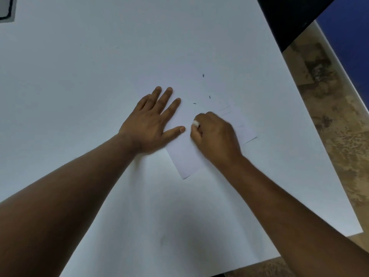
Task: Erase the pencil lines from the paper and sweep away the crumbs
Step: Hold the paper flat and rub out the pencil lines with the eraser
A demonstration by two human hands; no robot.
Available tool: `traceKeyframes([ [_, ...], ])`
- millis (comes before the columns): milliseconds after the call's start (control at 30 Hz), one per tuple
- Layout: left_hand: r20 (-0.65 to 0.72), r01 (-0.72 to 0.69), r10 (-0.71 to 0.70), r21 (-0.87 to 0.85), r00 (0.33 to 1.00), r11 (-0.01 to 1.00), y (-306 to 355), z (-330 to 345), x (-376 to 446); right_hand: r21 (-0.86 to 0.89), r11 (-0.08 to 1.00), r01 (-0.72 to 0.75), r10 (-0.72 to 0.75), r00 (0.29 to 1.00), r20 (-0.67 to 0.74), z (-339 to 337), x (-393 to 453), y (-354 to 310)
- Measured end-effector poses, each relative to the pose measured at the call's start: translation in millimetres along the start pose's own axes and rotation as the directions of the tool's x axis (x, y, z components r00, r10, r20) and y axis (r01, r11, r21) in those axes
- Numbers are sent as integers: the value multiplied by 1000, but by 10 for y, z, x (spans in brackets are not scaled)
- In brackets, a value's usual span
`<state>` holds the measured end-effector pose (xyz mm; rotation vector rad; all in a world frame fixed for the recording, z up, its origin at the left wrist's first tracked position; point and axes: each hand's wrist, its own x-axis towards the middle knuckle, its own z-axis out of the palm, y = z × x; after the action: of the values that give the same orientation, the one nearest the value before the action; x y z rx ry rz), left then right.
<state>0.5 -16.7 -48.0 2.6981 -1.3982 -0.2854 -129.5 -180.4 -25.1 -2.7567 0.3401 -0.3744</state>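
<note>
Paper (187, 156) lies right of the frame's centre on a white table (79, 76), turned at an angle, its near corner toward the lower middle.

Fingers first. Right hand (214, 134): fingers curled, a small white eraser (195, 123) pinched at their tips, its end pressed to the sheet near the paper's middle. Left hand (151, 120): fingers straight and spread, laid flat, palm down, across the paper's left edge; the thumb tip is seen just beside the eraser, not touching it.

Outward. Faint pencil lines (226, 108) are made out just above and right of the right hand's knuckles; more may be hidden under the hand, which cannot be told. Dark crumbs (203, 75) are scattered above the hands, three specks counted, well apart from each other. Whether they lie on the sheet or the table cannot be told, white on white.

Step judged: erasing, under way, not finished, since lines are left at the sheet's right part. Sweeping not yet begun.

Next move judged: eraser to be carried rightward over the leftover lines, short strokes, with the sheet kept pinned by the flat hand so that it is not creased or dragged. Crumbs to be brushed off afterward.
</note>
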Motion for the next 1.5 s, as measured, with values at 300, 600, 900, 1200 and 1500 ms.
traceKeyframes([
  [300,4,7,-7,-11,1000,1000,32,-16,-11,-34,979,-200,197,978,-77,-293,186,629],
  [600,-8,1,-1,-10,1000,1000,9,-1,2,-139,990,-15,18,1000,23,-225,189,465],
  [900,4,11,-11,-10,1000,1000,29,-9,-7,-69,991,-115,114,993,-15,-349,312,587],
  [1200,9,4,-4,-9,1000,1000,29,-22,3,-112,987,113,-102,990,99,-57,289,177],
  [1500,-7,5,-5,-16,1000,1000,19,-2,-9,-50,992,-113,111,993,-43,-229,434,559],
])
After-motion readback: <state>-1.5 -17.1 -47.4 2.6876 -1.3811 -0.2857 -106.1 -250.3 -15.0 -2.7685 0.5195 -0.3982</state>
